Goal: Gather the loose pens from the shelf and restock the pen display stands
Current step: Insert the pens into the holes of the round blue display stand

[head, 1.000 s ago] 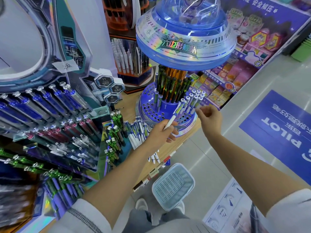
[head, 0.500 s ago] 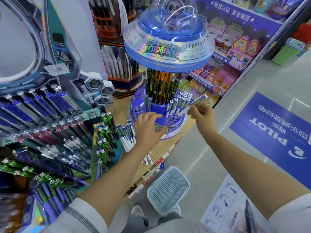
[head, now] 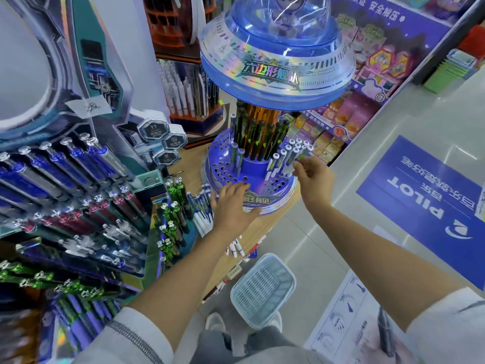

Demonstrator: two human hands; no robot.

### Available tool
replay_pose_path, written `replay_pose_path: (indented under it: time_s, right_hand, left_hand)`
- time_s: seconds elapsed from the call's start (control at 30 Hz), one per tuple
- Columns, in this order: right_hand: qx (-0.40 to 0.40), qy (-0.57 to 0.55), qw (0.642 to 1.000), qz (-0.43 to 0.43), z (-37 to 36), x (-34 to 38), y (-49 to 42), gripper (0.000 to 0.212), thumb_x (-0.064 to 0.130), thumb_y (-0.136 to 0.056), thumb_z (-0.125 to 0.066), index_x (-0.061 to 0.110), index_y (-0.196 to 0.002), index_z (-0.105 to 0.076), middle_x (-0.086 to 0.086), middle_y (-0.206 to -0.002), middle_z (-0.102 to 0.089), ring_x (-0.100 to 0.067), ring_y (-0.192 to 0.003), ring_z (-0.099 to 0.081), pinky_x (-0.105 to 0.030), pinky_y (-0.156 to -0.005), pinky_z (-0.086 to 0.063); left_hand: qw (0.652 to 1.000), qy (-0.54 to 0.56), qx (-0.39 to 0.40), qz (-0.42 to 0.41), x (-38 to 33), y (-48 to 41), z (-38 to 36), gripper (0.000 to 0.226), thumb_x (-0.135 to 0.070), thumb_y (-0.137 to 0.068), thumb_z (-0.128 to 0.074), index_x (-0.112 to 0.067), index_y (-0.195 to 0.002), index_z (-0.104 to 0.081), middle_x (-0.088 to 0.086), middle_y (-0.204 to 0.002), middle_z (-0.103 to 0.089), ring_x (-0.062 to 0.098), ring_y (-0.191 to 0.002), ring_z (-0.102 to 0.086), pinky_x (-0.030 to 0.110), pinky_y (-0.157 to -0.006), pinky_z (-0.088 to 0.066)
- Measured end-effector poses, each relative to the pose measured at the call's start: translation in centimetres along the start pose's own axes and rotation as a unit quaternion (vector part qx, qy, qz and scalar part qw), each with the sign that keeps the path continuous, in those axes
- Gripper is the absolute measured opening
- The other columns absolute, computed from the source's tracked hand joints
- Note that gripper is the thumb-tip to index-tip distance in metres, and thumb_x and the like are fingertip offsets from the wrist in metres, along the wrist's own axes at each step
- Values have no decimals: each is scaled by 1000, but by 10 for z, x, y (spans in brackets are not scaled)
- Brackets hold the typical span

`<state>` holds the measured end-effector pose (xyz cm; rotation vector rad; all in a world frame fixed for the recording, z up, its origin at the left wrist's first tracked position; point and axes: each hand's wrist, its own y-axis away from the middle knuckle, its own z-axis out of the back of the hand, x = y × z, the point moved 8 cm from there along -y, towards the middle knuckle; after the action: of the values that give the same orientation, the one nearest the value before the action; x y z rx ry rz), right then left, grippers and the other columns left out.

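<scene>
Where wooden shelf [head: 282, 218] meets grey floor [head: 393, 122]: blue pen stand [head: 252, 167], centre frame.
Loose pens [head: 203, 215] lie left of it, by the flat, spread left hand [head: 233, 208]; right hand [head: 316, 177] pinches a pen [head: 301, 154] at its right side; basket [head: 262, 287] lower centre.

floor [head: 367, 143]: pale glossy tile | blue PILOT decal [head: 425, 195] on it | slatted basket [head: 262, 287] | purple toy rack [head: 367, 82] behind

The pen stand [head: 220, 166] looks like glossy blue plastic; its dome [head: 301, 30] is clear and shiny, with a holographic foil band [head: 322, 61]. The shelf top [head: 275, 224] is matt wood, perhaps laminate. The basket [head: 262, 287] is matt plastic.
</scene>
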<state>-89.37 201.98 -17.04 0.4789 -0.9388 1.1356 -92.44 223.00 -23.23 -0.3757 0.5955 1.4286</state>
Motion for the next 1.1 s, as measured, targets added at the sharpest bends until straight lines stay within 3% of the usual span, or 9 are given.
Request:
replay_pose_path:
  time_s: [0.27,0.5,0.63,0.77,0.93,1.03,1.1]
  right_hand:
    - [-17,16,1000,1,-2,3,-1,9,25,-92,-65,17,-91,-64,0,-83,-68,-16,-77,-65,-34,-74,-55]
    - [-23,33,999,5,2,4,1,9,24,-92,-64,17,-87,-62,2,-78,-65,-14,-72,-62,-13,-60,-41]
    - [12,85,996,3,-8,-8,1,16,27,-92,-65,12,-87,-67,-4,-81,-70,-18,-74,-64,-16,-58,-40]
    - [9,77,997,-18,-15,-8,-4,22,33,-89,-67,11,-92,-70,-1,-85,-71,-17,-75,-66,-27,-64,-47]
    - [41,113,991,-51,-27,-20,-8,23,36,-88,-69,16,-76,-62,-1,-72,-69,-20,-69,-66,-28,-58,-45]
    - [40,87,994,-55,-22,-21,-1,31,38,-87,-69,20,-68,-52,4,-66,-61,-15,-63,-58,-27,-54,-42]
    - [51,55,997,-25,-19,-14,6,33,39,-89,-66,19,-69,-49,5,-63,-53,-11,-58,-47,-19,-50,-35]
  left_hand:
    - [1000,9,-3,-7,1,0,-4,64,-48,-86,-61,-26,-142,-41,-6,-150,-35,18,-144,-18,50,-117,-10]
    - [999,22,-11,-23,-3,1,-4,60,-43,-87,-62,-23,-140,-43,-6,-149,-37,18,-143,-18,46,-117,-13]
    - [999,26,0,-20,-3,2,-5,59,-42,-88,-61,-24,-141,-42,-7,-151,-34,18,-144,-16,47,-117,-13]
    - [999,27,15,-16,-4,4,-4,60,-41,-89,-60,-24,-143,-39,-7,-153,-30,17,-145,-12,46,-118,-11]
    - [999,36,33,-9,-4,5,-5,63,-38,-90,-60,-24,-146,-34,-7,-157,-24,15,-148,-5,43,-119,-3]
    - [998,54,-20,-11,-6,11,1,63,-30,-89,-62,-22,-146,-35,-5,-158,-24,16,-149,-1,41,-119,2]
    - [991,74,-106,-35,-14,25,11,54,-23,-87,-63,-20,-138,-47,-2,-151,-37,19,-146,-15,40,-118,-7]
